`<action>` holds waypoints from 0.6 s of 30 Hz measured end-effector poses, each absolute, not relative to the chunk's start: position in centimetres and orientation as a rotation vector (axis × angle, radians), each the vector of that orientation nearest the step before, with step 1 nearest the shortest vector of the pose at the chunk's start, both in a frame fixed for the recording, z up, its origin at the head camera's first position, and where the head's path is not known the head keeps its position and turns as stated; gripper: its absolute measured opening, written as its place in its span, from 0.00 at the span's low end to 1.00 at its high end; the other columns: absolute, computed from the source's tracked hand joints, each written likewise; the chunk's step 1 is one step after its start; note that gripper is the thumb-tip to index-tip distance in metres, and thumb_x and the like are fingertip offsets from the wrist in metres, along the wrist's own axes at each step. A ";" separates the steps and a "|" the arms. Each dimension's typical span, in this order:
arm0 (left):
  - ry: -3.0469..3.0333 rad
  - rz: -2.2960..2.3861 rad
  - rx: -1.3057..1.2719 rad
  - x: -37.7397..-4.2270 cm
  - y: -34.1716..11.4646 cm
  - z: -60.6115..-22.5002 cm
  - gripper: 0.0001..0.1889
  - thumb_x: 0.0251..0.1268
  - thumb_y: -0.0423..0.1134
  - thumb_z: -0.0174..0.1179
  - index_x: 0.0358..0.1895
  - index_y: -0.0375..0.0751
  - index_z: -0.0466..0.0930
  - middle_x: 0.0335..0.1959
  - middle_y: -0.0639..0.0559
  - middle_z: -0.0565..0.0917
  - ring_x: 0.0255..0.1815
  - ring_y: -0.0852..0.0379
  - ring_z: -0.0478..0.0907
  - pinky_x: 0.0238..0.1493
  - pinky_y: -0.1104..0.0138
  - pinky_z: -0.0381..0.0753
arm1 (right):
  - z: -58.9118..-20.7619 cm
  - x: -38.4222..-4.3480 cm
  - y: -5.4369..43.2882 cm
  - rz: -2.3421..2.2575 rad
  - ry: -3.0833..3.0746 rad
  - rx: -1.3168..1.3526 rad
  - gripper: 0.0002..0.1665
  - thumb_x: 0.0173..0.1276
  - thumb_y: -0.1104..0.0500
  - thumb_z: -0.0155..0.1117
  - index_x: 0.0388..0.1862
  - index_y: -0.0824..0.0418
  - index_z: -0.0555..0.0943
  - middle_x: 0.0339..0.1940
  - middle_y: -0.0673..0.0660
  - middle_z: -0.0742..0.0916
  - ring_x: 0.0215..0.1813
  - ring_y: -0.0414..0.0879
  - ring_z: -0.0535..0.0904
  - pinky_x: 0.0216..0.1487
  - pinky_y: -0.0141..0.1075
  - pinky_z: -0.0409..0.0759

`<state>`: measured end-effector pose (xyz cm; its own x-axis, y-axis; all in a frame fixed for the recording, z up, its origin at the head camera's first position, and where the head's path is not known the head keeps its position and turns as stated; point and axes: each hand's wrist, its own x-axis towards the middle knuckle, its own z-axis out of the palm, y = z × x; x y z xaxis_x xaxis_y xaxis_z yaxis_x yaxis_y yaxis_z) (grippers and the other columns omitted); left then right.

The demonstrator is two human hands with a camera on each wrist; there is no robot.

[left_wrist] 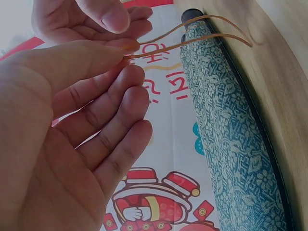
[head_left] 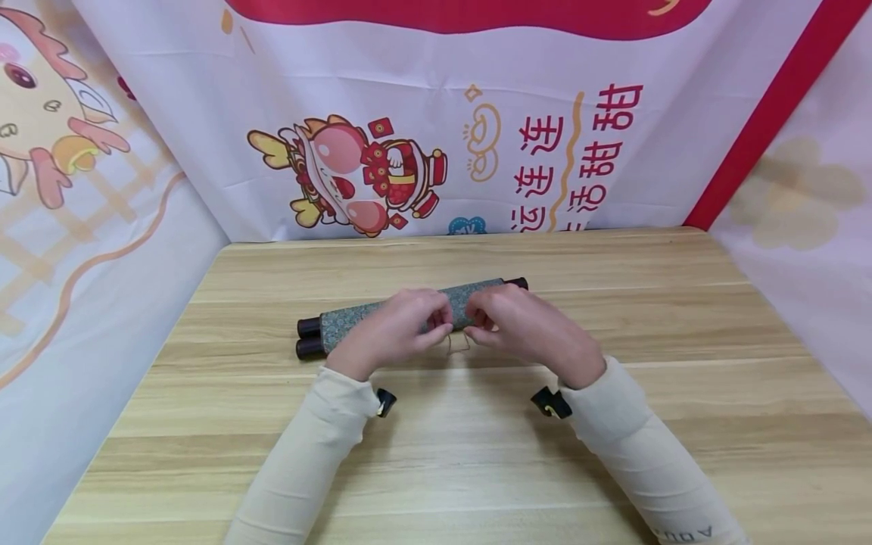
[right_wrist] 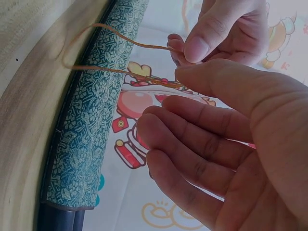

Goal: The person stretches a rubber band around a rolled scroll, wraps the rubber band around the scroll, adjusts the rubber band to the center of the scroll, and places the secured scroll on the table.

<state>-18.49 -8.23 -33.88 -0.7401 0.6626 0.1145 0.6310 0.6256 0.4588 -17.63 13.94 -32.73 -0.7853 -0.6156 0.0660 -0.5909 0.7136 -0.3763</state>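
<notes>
A rolled scroll (head_left: 344, 325), covered in green-blue floral fabric, lies slantwise on the table with dark roller ends (head_left: 310, 348) sticking out at the left. Over its near edge are both hands, facing each other. A thin orange-brown cord (right_wrist: 96, 68) bends in a loose loop beside the scroll. My left hand (head_left: 398, 333) pinches one strand between thumb and forefinger. The other strand is pinched by my right hand (head_left: 521, 325), at nearly the same height. The remaining fingers of each hand are loosely bent, and the forearms partly cover the scroll in the head view.
The wood-grain table (head_left: 450, 469) ends at a white and red printed cloth (head_left: 436, 76) hanging behind it. More printed cloth hangs at both sides. Small black devices (head_left: 550, 403) sit on the wrists, under the cream sleeves (head_left: 300, 454).
</notes>
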 end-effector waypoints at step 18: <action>2.750 0.785 1.172 -18.2 -7.9 -33.9 0.03 0.76 0.35 0.62 0.40 0.44 0.83 0.35 0.56 0.84 0.36 0.61 0.79 0.42 0.67 0.83 | -32.9 -17.7 14.0 -0.604 2.849 -1.151 0.02 0.72 0.62 0.71 0.37 0.58 0.88 0.31 0.48 0.88 0.30 0.37 0.78 0.35 0.29 0.81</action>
<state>-18.15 -7.88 -33.89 -0.7115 0.6870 0.1475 0.6613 0.5838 0.4710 -17.69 14.04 -32.86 -0.7297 -0.6708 0.1325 -0.6669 0.6552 -0.3549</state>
